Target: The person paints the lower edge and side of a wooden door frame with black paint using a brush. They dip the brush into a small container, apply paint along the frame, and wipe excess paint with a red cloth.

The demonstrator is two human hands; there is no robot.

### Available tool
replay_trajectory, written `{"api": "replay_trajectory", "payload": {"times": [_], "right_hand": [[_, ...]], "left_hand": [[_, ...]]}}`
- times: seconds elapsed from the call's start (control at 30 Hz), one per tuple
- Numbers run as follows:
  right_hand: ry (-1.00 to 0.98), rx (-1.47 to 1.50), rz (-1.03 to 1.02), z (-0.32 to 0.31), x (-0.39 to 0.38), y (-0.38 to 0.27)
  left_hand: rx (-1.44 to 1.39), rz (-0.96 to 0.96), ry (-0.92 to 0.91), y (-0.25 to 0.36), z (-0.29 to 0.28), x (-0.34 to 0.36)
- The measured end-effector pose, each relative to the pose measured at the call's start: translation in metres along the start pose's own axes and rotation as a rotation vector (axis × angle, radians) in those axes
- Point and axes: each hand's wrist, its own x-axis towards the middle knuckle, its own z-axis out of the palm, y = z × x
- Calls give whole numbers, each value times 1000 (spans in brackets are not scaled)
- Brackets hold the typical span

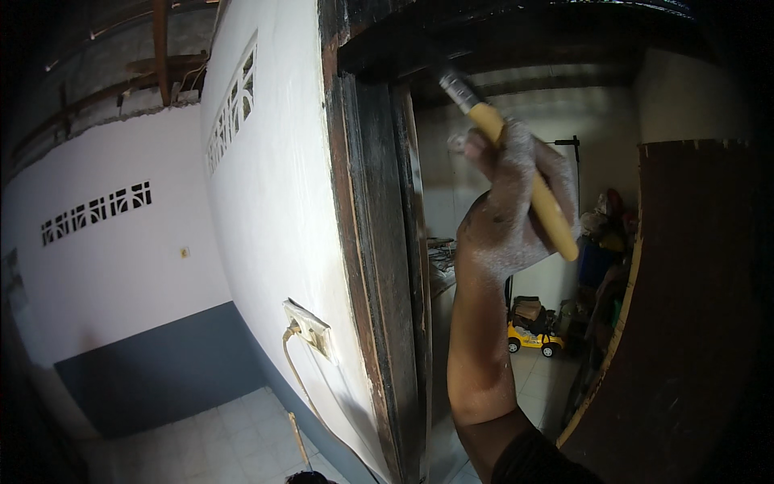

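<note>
My right hand (516, 194) is raised in the doorway, dusted with white specks. Its fingers are closed round a paintbrush (551, 218) with a yellow handle and a metal ferrule. The brush points up and to the left, and its dark bristles blend into the shadowed top beam (387, 48) of the door frame. Whether the bristles touch the wood cannot be made out. Below the beam runs the dark upright door post (375, 242), left of my forearm. My left hand is out of view.
A white wall (282, 202) with a loose socket (310, 329) and hanging cable adjoins the post. Low down stand a thin wooden stick (298, 436) and a dark rounded thing (310, 477). Beyond the doorway are a yellow toy car (536, 339) and piled belongings; a brown panel (685, 306) stands right.
</note>
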Motion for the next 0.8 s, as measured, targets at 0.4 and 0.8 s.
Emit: {"api": "replay_trajectory", "payload": {"times": [0.4, 0.8], "right_hand": [[-112, -128, 110, -9, 20, 17], [-120, -122, 206, -18, 16, 15]], "left_hand": [[-34, -30, 33, 7, 5, -8], [6, -65, 34, -3, 4, -8]]}}
